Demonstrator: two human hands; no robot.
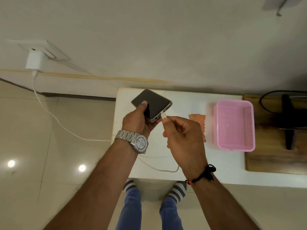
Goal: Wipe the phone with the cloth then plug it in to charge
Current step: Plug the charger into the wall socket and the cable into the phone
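The left hand (pixel 139 120) grips the smartphone (pixel 152 103) above the white worktop (pixel 182 100), thumb on its dark glass; the right hand (pixel 181 133) pinches the white charging plug (pixel 164 115) right at the phone's bottom port. That slab looks rigid, slick and breakable, so hold its cased edges; the orange cloth (pixel 198 118) lies beside the pink basket (pixel 234 123), and the limp cable (pixel 49 113) trails to the wall charger (pixel 35 61).
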